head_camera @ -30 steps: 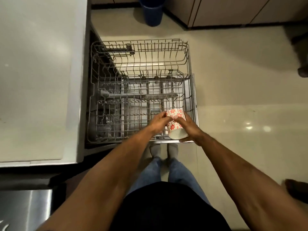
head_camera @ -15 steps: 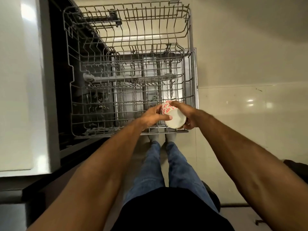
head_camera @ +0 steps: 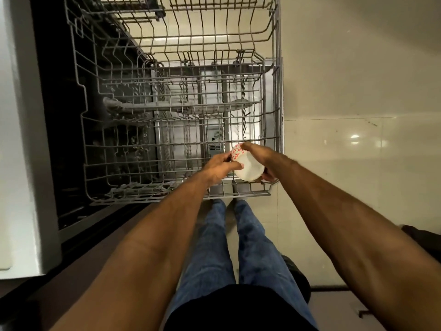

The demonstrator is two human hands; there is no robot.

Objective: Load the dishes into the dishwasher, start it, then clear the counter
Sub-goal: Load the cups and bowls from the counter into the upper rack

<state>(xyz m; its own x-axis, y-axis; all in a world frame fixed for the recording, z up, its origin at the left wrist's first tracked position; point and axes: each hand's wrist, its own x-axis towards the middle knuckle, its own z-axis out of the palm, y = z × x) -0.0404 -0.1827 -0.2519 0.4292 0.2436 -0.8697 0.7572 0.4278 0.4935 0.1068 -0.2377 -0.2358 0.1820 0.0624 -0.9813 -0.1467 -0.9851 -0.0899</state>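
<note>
Gripping a white cup (head_camera: pixel 248 167) with red flower print, left hand (head_camera: pixel 220 168) and right hand (head_camera: pixel 261 156) clasp it, base upward, over the dishwasher rack (head_camera: pixel 171 91); no writing legible.

The cup (head_camera: pixel 248 167) is partly covered by both hands; the rack (head_camera: pixel 181 96) is cut at the top edge.

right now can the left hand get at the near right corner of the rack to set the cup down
Probably yes. The left hand already sits over that corner of the rack, sharing the cup with the right hand, and the wires below look bare.
</note>
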